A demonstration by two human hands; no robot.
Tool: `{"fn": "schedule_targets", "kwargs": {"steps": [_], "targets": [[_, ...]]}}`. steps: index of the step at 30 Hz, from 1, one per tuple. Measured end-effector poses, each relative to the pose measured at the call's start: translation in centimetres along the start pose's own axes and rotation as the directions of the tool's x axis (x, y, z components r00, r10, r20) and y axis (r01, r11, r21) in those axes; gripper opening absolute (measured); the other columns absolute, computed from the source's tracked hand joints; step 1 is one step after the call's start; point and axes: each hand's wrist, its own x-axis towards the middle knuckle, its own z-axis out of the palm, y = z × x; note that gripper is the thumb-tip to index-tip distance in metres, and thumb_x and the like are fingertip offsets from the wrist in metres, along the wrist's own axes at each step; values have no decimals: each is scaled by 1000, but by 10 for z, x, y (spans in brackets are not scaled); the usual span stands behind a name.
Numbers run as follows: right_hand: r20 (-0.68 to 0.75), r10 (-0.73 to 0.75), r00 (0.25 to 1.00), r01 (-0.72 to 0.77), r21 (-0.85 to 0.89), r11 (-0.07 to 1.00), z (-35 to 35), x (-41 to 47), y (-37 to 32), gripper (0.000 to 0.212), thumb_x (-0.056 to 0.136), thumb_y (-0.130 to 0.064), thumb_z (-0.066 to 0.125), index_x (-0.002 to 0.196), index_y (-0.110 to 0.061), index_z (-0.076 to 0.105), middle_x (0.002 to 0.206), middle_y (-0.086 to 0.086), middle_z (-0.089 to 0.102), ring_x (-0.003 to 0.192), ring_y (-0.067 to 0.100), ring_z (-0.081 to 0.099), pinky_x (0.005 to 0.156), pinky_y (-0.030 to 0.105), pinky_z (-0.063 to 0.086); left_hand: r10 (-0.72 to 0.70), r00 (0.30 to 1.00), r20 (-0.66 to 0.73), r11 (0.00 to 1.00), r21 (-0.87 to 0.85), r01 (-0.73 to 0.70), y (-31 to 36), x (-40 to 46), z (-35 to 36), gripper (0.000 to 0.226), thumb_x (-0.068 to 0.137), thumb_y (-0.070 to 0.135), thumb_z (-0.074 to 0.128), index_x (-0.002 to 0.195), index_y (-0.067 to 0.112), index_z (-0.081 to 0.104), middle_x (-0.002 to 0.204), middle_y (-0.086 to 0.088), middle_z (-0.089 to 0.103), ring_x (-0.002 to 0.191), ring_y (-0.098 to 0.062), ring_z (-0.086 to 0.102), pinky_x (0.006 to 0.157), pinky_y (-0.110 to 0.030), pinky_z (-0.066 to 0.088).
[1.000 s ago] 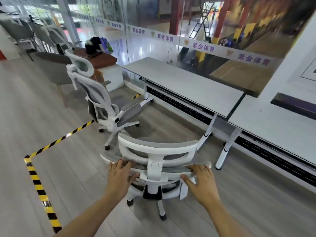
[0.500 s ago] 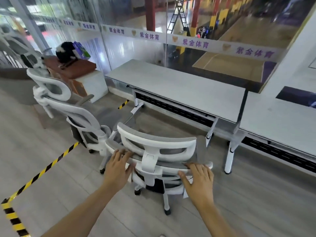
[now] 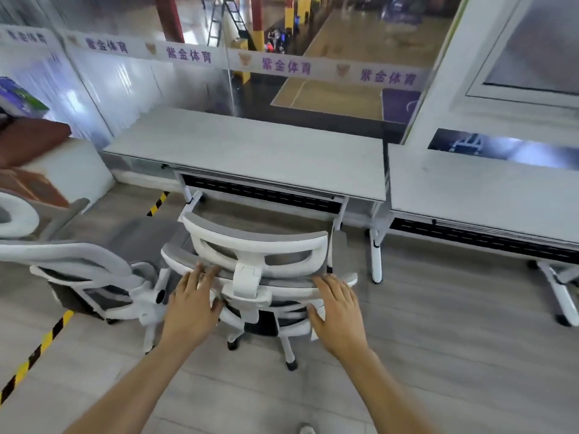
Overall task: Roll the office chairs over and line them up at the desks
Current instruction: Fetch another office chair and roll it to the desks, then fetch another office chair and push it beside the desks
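Pressing: left hand [image 3: 191, 310] and right hand [image 3: 340, 311], fingers flat (holding nothing), on chair [image 3: 260, 245]
Chair: white frame, grey mesh
Desk [image 3: 250, 151]: pale, flat

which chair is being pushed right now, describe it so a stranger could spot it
Find the long grey desk against the glass wall. Directly before it, centred, stands a white-framed chair with grey mesh, its back to the camera. Unlike the second chair off to its left, this one has the left hand and right hand on its backrest.
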Motion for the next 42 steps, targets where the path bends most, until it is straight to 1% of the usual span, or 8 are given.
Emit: {"fn": "schedule_targets", "kwargs": {"steps": [6, 11, 18, 22, 27, 30, 35, 42], "targets": [[-43, 157, 987, -157, 7, 988, 1, -7, -35, 48, 95, -37, 59, 141, -26, 49, 147, -6, 48, 139, 20, 41, 116, 36, 31, 179, 983, 32, 984, 6, -179, -17, 1, -19, 53, 83, 37, 51, 135, 26, 50, 147, -5, 47, 131, -34, 46, 104, -52, 42], [-170, 235, 957, -228, 60, 972, -12, -35, -64, 45, 96, -33, 57, 140, -26, 50, 145, -8, 51, 133, 19, 46, 111, 32, 32, 299, 931, -208, 949, -41, -313, 9, -23, -49, 34, 86, 34, 48, 112, 17, 61, 114, -7, 61, 101, -33, 55, 85, -48, 49], [-301, 352, 886, -343, 84, 936, -53, -104, -70, 44, 95, -36, 53, 138, -31, 49, 147, -11, 47, 134, 13, 41, 109, 29, 31, 600, 795, -94, 787, -114, -607, 82, -57, -55, 39, 89, 41, 41, 120, 26, 59, 128, 7, 54, 114, -22, 49, 99, -39, 40], [-363, 431, 826, -431, 83, 898, -85, -151, -44, 49, 93, -37, 59, 140, -30, 49, 155, -7, 40, 138, 14, 37, 113, 27, 25, 696, 718, -26, 710, -126, -693, 141, -77, -50, 45, 86, 44, 40, 126, 30, 56, 135, 5, 52, 120, -22, 47, 103, -42, 38], [-428, 492, 758, -540, 13, 842, -136, -217, 2, 56, 95, -45, 57, 147, -30, 43, 157, -4, 37, 143, 15, 30, 120, 36, 24, 813, 582, 2, 579, -102, -809, 231, -117, -35, 46, 88, 45, 39, 130, 31, 55, 141, 2, 50, 132, -24, 44, 109, -46, 35], [-465, 531, 708, -601, -3, 799, -173, -260, 38, 56, 95, -51, 51, 147, -33, 42, 151, -6, 44, 139, 16, 37, 117, 36, 28, 864, 503, -24, 499, -93, -861, 300, -145, -21, 43, 87, 41, 49, 127, 28, 59, 135, -1, 54, 126, -27, 49, 106, -47, 38], [-535, 589, 606, -704, -14, 710, -242, -339, 108, 54, 95, -51, 53, 145, -32, 44, 140, -11, 51, 131, 13, 43, 111, 32, 30, 933, 352, -70, 344, -107, -933, 426, -211, 3, 42, 87, 42, 46, 123, 25, 61, 128, -2, 57, 118, -28, 52, 102, -45, 39], [-583, 662, 471, -812, 7, 584, -314, -441, 202, 53, 95, -54, 45, 143, -31, 47, 138, -9, 53, 130, 15, 44, 110, 32, 28, 979, 202, -34, 194, -168, -966, 567, -300, 53, 39, 86, 41, 50, 119, 25, 63, 124, 1, 59, 115, -24, 53, 99, -41, 40]]}}
